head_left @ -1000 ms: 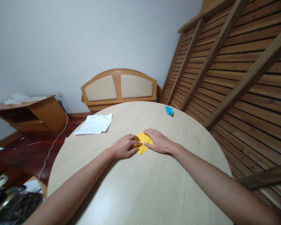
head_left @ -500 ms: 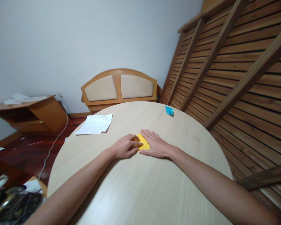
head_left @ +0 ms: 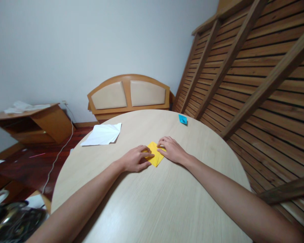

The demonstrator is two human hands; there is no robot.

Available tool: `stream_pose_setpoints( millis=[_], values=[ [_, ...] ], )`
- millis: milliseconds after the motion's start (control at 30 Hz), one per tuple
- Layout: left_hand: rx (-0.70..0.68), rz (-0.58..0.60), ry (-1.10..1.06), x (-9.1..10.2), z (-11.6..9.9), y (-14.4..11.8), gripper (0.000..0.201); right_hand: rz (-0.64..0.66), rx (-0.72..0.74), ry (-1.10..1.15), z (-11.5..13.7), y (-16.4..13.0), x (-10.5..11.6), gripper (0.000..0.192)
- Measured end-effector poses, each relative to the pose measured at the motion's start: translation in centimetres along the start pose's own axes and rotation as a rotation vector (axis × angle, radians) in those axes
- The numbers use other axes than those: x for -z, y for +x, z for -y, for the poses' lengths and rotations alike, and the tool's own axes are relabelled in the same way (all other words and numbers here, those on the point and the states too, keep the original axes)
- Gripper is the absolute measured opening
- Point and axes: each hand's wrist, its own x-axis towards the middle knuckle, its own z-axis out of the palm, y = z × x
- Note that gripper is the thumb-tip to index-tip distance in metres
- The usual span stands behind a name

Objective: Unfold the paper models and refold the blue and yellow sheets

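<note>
on the round table (head_left: 147, 209), the left hand (head_left: 134, 158) lies curled with fingertips pinning the yellow folded paper (head_left: 154, 158) flat; the right hand (head_left: 172, 150) pinches its right edge with bent fingers. farther off lie a white sheet (head_left: 102, 134) and a small blue paper piece (head_left: 182, 118).

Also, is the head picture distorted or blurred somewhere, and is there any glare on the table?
Head view: wide-angle bending curves the slatted wall and stretches both forearms; yellow paper under left hand and right hand is sharp; table shows soft light, no glare.
</note>
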Motion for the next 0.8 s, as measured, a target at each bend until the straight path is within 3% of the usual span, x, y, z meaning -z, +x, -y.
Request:
stream_pose_setpoints(
  millis=[467, 600, 800],
  values=[
    [-0.005, -0.059, -0.036, 0.5, 1.0, -0.4, 0.044, 0.215, 0.195, 0.057, 0.0, -0.4, 0.6, 0.048],
    [0.035, -0.043, -0.012, 0.9, 2.0, -0.9, 0.047, 0.257, 0.205, 0.045, -0.9, -0.5, 0.6, 0.049],
    [0.070, -0.053, 0.034, 1.2, 2.6, -1.2, 0.036, 0.260, 0.215, 0.069, -1.3, -0.6, 0.6, 0.042]
  ],
)
